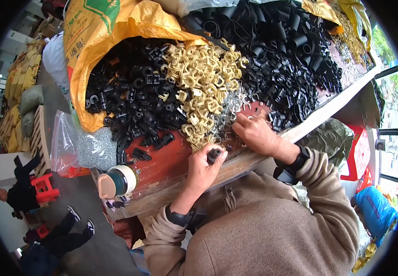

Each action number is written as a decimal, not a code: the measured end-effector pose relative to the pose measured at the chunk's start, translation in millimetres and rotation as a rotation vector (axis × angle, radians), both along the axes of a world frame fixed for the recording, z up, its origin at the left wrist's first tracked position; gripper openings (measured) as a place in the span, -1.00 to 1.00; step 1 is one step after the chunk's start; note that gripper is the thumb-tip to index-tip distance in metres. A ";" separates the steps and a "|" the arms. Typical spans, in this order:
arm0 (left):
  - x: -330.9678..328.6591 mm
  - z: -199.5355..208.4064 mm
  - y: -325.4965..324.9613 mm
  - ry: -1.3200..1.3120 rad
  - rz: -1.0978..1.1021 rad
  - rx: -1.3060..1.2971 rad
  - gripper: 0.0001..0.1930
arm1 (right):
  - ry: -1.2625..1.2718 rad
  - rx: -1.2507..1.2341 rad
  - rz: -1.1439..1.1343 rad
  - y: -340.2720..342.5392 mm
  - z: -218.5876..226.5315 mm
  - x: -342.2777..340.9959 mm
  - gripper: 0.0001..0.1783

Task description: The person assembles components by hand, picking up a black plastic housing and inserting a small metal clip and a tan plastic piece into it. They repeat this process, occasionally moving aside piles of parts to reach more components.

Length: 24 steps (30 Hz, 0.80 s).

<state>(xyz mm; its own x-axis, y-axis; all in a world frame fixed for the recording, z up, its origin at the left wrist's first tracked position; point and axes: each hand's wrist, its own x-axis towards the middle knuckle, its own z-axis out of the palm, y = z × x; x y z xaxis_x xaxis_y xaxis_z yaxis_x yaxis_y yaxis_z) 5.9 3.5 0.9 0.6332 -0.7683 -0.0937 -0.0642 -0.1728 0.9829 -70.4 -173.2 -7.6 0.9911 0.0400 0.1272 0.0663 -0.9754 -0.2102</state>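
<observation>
1. Landmark: pile of cream U-shaped clips (201, 76), heaped on the red-topped table (162, 161).
2. Left hand (206, 168): just beyond the near end of the cream pile. Grip closed around a black cylindrical fitting (214, 155), one end showing above thumb and fingers.
3. Right hand (259, 134): right of the cream pile's near end, palm down. Fingertips drawn in close over the silver U-shaped clips (235, 112); can't tell if the grip has one.
4. Silver clips: scattered right along the cream pile's right flank, some loose under the right hand.
5. Black ring-and-barrel fittings (146, 103): big heap left of the cream pile, touching it. A few loose ones at its near edge.
6. Small black parts (279, 85): heap right of the cream pile, past the silver clips. Exact shape too small to tell.
7. Black tube pieces (277, 30): far right of the cream pile.
8. Yellow woven sack (81, 55): left and far side of the cream pile, mouth open over the black fittings.
9. Lidded cup (125, 179): left and near side of the cream pile, lying by the table edge.
</observation>
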 end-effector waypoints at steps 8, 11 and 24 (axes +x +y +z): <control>-2.3 -7.4 -14.1 -0.088 -0.032 -0.034 -0.91 | 0.139 -0.039 0.079 -6.2 6.9 12.3 -0.78; -3.2 -2.4 -11.4 -0.161 -0.001 -0.005 -0.89 | 0.050 -0.215 0.163 0.7 16.3 11.8 -0.76; -13.6 0.0 -9.5 -0.267 -0.001 -0.052 -0.87 | 0.271 -0.327 0.327 -5.6 24.6 12.6 -0.78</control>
